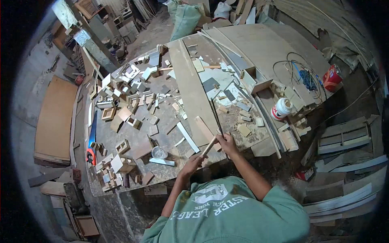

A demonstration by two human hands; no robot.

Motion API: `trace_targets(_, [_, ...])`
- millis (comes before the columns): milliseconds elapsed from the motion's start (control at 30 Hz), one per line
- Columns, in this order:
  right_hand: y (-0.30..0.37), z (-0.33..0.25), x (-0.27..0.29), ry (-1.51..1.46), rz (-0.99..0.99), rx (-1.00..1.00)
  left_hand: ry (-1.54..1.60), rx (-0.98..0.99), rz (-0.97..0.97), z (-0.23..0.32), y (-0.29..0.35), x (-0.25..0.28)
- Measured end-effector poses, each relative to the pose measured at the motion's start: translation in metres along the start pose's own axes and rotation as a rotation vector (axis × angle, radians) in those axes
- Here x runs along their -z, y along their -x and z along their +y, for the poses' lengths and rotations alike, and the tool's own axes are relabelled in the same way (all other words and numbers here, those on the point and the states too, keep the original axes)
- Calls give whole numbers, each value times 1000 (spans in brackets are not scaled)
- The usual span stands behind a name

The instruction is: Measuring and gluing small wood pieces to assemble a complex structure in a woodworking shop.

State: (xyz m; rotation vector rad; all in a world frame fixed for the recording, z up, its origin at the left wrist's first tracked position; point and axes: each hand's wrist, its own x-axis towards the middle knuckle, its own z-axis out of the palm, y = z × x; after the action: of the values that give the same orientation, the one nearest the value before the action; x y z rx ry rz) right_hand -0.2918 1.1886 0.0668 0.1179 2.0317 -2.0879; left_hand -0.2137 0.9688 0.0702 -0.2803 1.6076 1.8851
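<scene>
Over the near table edge, my left hand (192,165) is closed round the lower end of a short pale wooden strip (209,147). My right hand (228,145) is closed at the strip's upper end. A long, thin, dark tool (216,115) runs up and away from the right hand's grip; its exact kind is too small to make out. Just beyond the hands, a flat pinkish wooden slat (205,127) lies on a long brown board (190,87). Left of my left hand are a clear plastic cup (159,152) and a white-edged strip (162,162).
Small wood offcuts and little box shapes (122,163) litter the worktable (162,125). A handsaw (92,137) with an orange-red handle lies at its left edge. To the right stand a white tub (281,108), a red container (332,78) and a coiled cable (298,67).
</scene>
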Motion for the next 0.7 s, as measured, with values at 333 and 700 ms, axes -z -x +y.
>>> trace_targets(333, [15,-13,11,-281,-8,-185,-58,-522,391,6,1,11])
trace_targets(700, [27,1,20,-257,-74,-192,255,-596,390,13,12,1])
